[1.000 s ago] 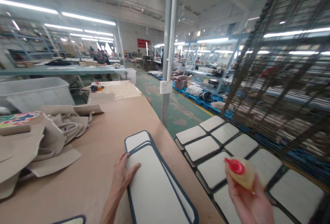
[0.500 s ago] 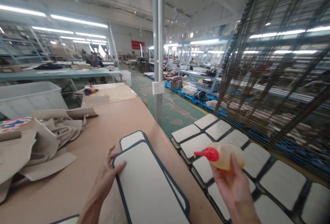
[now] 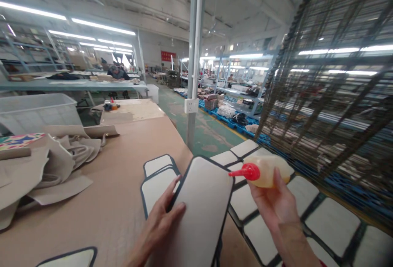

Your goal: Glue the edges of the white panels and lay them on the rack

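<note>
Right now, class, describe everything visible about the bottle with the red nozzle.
The bottle looks like translucent plastic with yellowish contents. Its red cap tapers to a nozzle pointing left. The right hand holds it nearly level, the tip at the edge of a dark-bordered panel; whether they touch is unclear.

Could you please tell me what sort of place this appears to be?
Probably a factory workshop: dark-edged panels lie in rows beside a long worktable, another person is at a blue-grey table beyond, and tube lights hang overhead.
</note>
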Motion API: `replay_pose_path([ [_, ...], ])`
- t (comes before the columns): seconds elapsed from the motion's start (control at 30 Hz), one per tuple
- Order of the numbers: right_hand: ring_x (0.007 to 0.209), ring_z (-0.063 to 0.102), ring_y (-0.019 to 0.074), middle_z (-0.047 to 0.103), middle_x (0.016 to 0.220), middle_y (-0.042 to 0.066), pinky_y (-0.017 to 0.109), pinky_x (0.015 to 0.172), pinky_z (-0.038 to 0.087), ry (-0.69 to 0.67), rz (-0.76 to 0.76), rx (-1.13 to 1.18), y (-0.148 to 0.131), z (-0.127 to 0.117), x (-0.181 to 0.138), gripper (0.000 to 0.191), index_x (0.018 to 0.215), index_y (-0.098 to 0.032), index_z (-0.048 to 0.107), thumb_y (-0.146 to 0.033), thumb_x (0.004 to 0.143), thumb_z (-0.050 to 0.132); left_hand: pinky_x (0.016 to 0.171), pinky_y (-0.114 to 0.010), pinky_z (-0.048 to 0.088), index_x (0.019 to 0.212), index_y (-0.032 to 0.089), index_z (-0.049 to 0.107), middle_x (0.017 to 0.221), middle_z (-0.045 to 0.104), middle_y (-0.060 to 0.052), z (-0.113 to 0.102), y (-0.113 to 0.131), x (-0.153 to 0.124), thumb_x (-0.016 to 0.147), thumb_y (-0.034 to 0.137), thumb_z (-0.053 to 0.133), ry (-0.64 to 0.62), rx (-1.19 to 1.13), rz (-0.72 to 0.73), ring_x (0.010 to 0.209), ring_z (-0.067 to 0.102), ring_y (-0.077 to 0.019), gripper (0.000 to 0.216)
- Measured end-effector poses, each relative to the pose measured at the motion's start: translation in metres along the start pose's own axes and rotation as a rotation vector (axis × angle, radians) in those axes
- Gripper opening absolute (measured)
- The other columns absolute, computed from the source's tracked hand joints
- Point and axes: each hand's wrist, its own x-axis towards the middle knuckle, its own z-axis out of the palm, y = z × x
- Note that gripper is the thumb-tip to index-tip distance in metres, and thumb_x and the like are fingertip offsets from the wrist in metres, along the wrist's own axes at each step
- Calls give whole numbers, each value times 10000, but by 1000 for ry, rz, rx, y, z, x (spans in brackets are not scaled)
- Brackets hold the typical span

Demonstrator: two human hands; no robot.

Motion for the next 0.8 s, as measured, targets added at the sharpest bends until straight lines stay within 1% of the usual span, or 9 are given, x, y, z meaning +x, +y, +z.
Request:
replay_pose_path([
  [0.1,874,693,205,728,954,64,276,738,589,-48,-60,7,-28,5,-2,390,984,-170,691,-287,638,828,1078,-509,341,1188,209,690,1249,654,-76,4,41,22,657,287,763,-413,68,93,1216,549,-364,541],
  [0.17,838,694,200,728,940,63,275,728,589,-56,-91,-8,-45,1,-4,439,970,-167,692,-286,583,862,1057,-519,355,1148,228,711,1205,677,-69,7,59,28,670,246,748,-607,130,119,1168,587,-362,479],
  [0.23,829,691,199,727,939,61,280,740,587,-57,-140,-44,-59,-8,-6,482,968,-168,691,-294,544,883,1041,-503,375,1126,231,720,1193,682,-71,10,72,31,677,226,739,-762,178,105,1141,607,-355,450],
  [0.33,852,684,194,723,950,60,277,777,576,-61,-185,-109,-78,-25,-11,520,988,-165,684,-320,535,887,998,-486,421,1113,212,726,1135,711,-81,16,88,34,674,224,738,-930,229,3,1083,639,-357,440],
  [0.43,837,685,187,724,924,54,256,733,584,-53,-167,-142,-94,-43,-18,555,987,-162,678,-336,507,896,965,-458,453,1141,183,710,1083,730,-85,29,103,36,682,236,739,-1065,285,-91,1062,649,-353,463],
  [0.5,813,689,183,727,891,40,253,702,593,-52,-164,-157,-104,-53,-22,555,973,-175,677,-338,490,899,983,-410,445,1160,163,696,1124,717,-85,39,110,40,705,251,733,-1150,301,-108,1106,631,-332,464],
  [0.57,789,694,184,729,866,29,260,689,599,-61,-155,-174,-112,-62,-26,524,926,-199,684,-339,472,903,1005,-370,427,1166,145,691,1177,695,-89,50,114,44,696,234,756,-1273,297,-68,1144,610,-314,483],
  [0.7,780,698,196,735,876,23,266,677,607,-38,-126,-199,-124,-77,-34,470,818,-247,693,-352,421,920,998,-278,420,1230,147,653,1245,653,-88,71,116,51,660,158,805,-1558,281,117,1170,592,-268,590],
  [0.8,831,695,224,732,941,39,303,672,619,-31,-111,-270,-131,-86,-37,518,856,-252,699,-406,414,921,994,-242,412,1260,165,627,1265,640,-77,83,116,51,695,190,796,-1624,296,176,1201,568,-241,590],
])
